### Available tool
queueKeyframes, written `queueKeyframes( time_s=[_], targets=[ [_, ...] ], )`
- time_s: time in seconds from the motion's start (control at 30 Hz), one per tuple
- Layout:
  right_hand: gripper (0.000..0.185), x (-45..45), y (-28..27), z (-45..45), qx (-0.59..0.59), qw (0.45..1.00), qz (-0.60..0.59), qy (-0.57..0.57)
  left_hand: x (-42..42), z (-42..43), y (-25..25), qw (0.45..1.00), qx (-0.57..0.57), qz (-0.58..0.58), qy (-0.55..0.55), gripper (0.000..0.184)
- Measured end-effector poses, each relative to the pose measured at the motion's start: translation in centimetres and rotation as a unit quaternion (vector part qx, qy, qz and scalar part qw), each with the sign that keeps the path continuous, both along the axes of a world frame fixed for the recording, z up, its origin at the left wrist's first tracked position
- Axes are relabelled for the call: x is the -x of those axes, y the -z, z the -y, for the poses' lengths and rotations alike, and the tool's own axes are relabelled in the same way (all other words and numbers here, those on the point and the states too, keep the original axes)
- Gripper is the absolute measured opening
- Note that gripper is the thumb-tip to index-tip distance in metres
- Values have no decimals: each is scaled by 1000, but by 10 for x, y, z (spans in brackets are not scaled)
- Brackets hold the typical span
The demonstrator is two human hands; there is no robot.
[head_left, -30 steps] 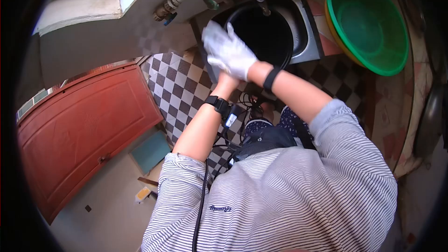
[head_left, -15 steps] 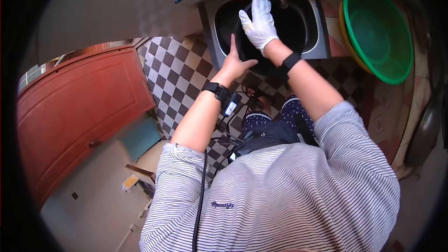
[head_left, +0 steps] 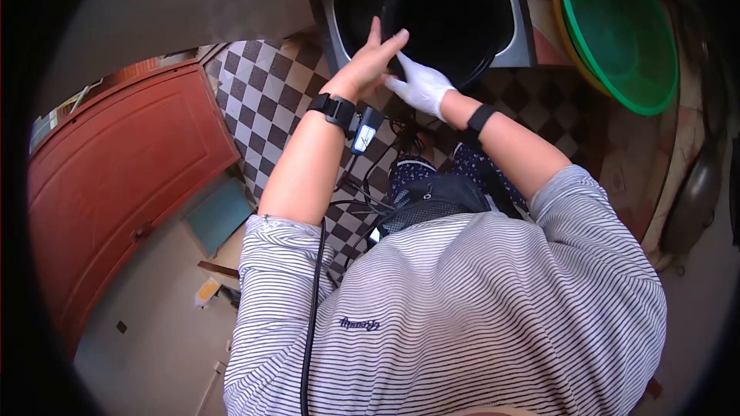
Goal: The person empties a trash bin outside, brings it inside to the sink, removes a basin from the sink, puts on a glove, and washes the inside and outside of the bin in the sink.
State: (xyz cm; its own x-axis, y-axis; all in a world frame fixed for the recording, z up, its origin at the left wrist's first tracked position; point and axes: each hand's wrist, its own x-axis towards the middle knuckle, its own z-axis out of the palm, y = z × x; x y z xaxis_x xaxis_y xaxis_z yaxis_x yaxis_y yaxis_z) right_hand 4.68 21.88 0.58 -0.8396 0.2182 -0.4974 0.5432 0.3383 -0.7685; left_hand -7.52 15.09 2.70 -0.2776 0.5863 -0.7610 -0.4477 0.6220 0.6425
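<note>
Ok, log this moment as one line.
left hand: bare, open | right hand: white-gloved, close by left | black basin: in sink | green basin: right of sink

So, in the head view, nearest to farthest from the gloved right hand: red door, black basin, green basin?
1. Black basin, just beyond the gloved right hand.
2. Green basin, off right.
3. Red door, far left.

Soft, moderate light, source out of view; striped shirt (head_left: 478,300) and white glove (head_left: 424,92) brightest. Black basin (head_left: 455,19) very dark, inside detail lost. Pale sheen on metal sink rim (head_left: 523,38). Right side dim, shadowy. Fisheye bends red door (head_left: 131,185); heavy black vignette at corners. Outer edges soft, middle fairly sharp
</note>
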Motion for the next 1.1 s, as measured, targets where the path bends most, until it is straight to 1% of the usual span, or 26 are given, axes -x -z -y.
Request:
queueKeyframes(
  time_s=[0.07,0.1,0.13,0.2,0.27,0.33,0.4,0.43,0.47,0.5,0.53,0.57,0.6,0.67,0.7,0.73,0.77,0.8,0.83,0.87,0.9,0.93,0.97,1.0,1.07,1.1],
  targets=[
    [66,16,-6,16,37,987,-99,125,9,-4,11,999,-1,-39,-5,78],
    [66,15,-2,25,-27,966,-206,153,14,-5,16,999,18,-47,-20,68],
    [67,12,3,31,-91,929,-310,179,9,-11,-4,995,57,-72,-41,62],
    [63,-21,7,12,-168,959,-229,18,18,-4,-7,994,51,-61,-73,59],
    [38,-53,48,-18,-311,919,-230,-81,24,9,7,997,18,-66,-43,59],
    [27,-65,69,-45,-366,894,-229,-116,14,8,5,993,29,-115,-15,57],
    [26,-57,73,-48,-428,887,-139,-102,-3,9,7,994,34,-104,-23,57],
    [33,-31,30,-42,-339,914,96,-199,-6,6,6,994,31,-96,-34,57],
    [42,-19,36,-22,-206,960,113,-151,-6,0,5,995,27,-90,-41,57],
    [52,-9,25,-4,-51,996,42,-53,-6,5,22,991,34,-131,-18,56],
    [65,9,18,5,58,998,22,6,-14,1,4,979,83,-184,-10,56],
    [73,17,8,-1,174,985,-12,14,-4,8,21,987,37,-153,-23,56],
    [73,13,2,-5,178,984,-16,23,5,16,38,992,-8,-120,-36,56],
    [81,-10,-1,-14,161,969,-183,-41,2,11,20,992,34,-118,-28,56],
    [85,-18,44,-19,8,977,-152,-152,-2,13,10,990,75,-112,-27,56],
    [89,-25,17,-51,-54,958,48,-279,-5,13,7,991,77,-111,-23,56],
    [91,-35,56,-64,-199,924,23,-326,-10,12,5,992,61,-113,-8,56],
    [89,-38,75,-74,-219,910,25,-352,-12,9,5,992,42,-116,5,56],
    [86,-22,70,-95,-63,922,100,-370,-13,8,15,989,41,-143,4,54],
    [83,-6,68,-101,-13,913,158,-375,-13,16,23,989,42,-139,2,54],
    [80,9,65,-108,32,900,217,-378,-12,22,31,981,36,-189,31,54],
    [77,21,73,-114,-39,891,258,-372,-10,19,38,968,25,-243,59,54],
    [73,29,95,-108,-251,848,243,-399,-14,15,24,978,11,-205,36,55],
    [79,31,116,-110,-359,786,224,-450,-19,14,21,978,13,-205,35,55],
    [71,37,164,-103,-463,767,164,-412,-23,14,19,974,28,-224,29,74],
    [70,40,171,-94,-425,799,180,-385,-23,13,17,971,31,-236,39,76]
  ],
)
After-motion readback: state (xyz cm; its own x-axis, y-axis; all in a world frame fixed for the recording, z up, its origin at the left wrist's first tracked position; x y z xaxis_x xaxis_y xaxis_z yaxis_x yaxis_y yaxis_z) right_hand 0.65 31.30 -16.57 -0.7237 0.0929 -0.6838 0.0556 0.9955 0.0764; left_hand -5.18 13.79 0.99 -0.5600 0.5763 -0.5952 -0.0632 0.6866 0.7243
